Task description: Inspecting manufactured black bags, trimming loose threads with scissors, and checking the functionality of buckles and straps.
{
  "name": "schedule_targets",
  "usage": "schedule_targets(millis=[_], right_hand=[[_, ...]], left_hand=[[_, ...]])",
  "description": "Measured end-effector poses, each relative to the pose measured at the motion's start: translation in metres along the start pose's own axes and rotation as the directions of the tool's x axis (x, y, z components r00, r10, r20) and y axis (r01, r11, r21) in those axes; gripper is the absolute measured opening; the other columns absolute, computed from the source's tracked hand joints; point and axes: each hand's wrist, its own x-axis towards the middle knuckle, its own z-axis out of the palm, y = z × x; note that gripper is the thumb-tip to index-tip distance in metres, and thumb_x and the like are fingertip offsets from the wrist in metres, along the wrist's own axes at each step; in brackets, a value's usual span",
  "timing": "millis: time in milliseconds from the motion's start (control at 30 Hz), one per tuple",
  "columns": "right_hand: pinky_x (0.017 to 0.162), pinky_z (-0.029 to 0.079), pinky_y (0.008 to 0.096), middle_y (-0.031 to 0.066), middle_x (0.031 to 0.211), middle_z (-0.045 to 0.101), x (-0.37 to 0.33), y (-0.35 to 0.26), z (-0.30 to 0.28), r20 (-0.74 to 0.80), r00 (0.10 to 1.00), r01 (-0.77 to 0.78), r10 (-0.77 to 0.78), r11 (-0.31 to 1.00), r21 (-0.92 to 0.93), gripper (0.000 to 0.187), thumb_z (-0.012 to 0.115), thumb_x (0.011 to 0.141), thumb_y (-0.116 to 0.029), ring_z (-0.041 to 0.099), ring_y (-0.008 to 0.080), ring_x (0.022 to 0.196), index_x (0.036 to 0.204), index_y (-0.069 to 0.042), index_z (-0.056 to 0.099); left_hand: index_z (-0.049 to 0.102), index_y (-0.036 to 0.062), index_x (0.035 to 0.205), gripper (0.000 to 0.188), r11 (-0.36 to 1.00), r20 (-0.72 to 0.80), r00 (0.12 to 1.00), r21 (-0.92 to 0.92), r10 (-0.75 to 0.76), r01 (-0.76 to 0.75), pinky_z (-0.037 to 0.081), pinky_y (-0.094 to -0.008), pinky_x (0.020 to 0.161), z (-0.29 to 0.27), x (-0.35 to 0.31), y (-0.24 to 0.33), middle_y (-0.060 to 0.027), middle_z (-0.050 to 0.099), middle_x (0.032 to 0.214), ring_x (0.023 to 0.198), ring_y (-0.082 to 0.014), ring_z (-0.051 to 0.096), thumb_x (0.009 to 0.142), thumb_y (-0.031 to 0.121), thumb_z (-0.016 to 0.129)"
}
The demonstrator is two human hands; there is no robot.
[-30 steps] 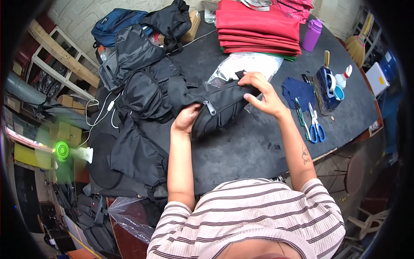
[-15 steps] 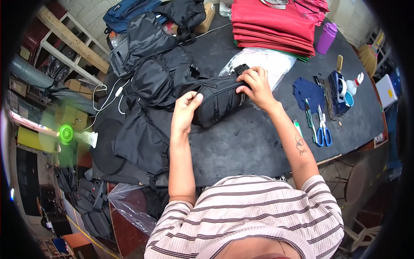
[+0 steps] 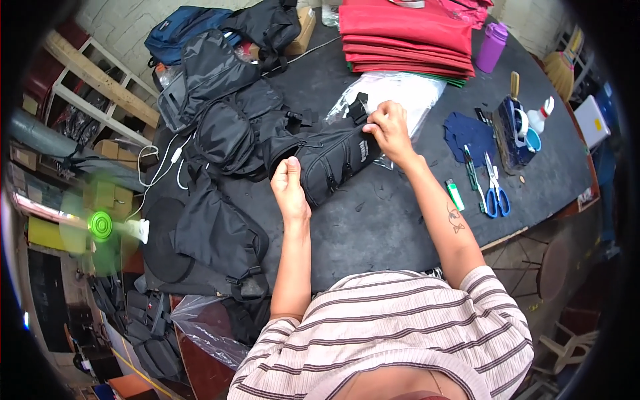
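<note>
A black fabric bag [image 3: 340, 163] with zippers and a buckled strap lies across the dark table in front of me, slanting up to the right. At its left end my left hand [image 3: 291, 190] is closed, thumb on top, gripping the bag's edge; the curled fingertips are partly hidden. My right hand [image 3: 391, 133] pinches the upper edge near the right end, close to the black buckle [image 3: 360, 107]. A pale printed mark shows on the bag's right side. Beyond that end lies a clear plastic sheet [image 3: 400, 93].
Black backpacks [image 3: 223, 67] crowd the table's left. Folded red fabric [image 3: 407, 37] is stacked at the back, beside a purple bottle [image 3: 492, 48]. To the right lie blue-handled scissors [image 3: 495, 197], a green lighter [image 3: 455, 195], a navy cloth [image 3: 470, 137] and a tool box [image 3: 513, 140]. A green fan [image 3: 100, 225] spins at left.
The bag has turned, so its printed side now shows at the right. My left hand has shifted lower on its end; my right hand has changed its hold along the upper edge.
</note>
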Motion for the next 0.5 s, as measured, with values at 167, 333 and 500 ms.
schedule_targets(millis=[167, 333, 500], right_hand=[[0.090, 0.033, 0.0378, 0.0127, 0.100, 0.043, -0.005, 0.008, -0.017, 0.131, 0.986, -0.119, 0.104, 0.987, 0.110, 0.022, 0.060, 0.080, -0.018, 0.044, 0.0289, 0.097, 0.095, -0.003, 0.052], [0.090, 0.041, 0.0341, 0.0138, 0.111, 0.047, -0.038, 0.027, -0.078, 0.070, 0.939, -0.342, 0.338, 0.937, 0.070, 0.047, 0.066, 0.078, -0.020, 0.049, 0.0252, 0.103, 0.117, -0.003, 0.048], [0.072, 0.044, 0.0392, 0.0138, 0.081, 0.057, -0.105, 0.046, -0.134, 0.008, 0.814, -0.553, 0.580, 0.780, -0.292, 0.015, 0.066, 0.073, -0.012, 0.056, 0.0307, 0.080, 0.082, -0.003, 0.059]], left_hand=[[0.056, 0.0062, 0.077, 0.019, 0.997, 0.053, 0.995, -0.018, -0.080, 0.081, 0.032, -0.0161, 0.063, 0.009, 0.000, 0.003, 0.0081, 0.046, 0.072, 0.068, -0.0005, 0.038, 0.091, 0.019, 0.055], [0.058, 0.0046, 0.082, 0.013, 0.991, 0.087, 0.990, -0.069, -0.113, 0.119, 0.036, -0.0169, 0.069, 0.011, -0.002, 0.010, 0.0062, 0.052, 0.078, 0.073, -0.0017, 0.045, 0.091, 0.013, 0.054], [0.059, 0.0025, 0.085, 0.012, 0.992, 0.087, 0.990, -0.052, -0.107, 0.112, 0.038, -0.0183, 0.072, 0.006, 0.002, 0.012, 0.0044, 0.055, 0.080, 0.075, -0.0029, 0.048, 0.089, 0.013, 0.056]])
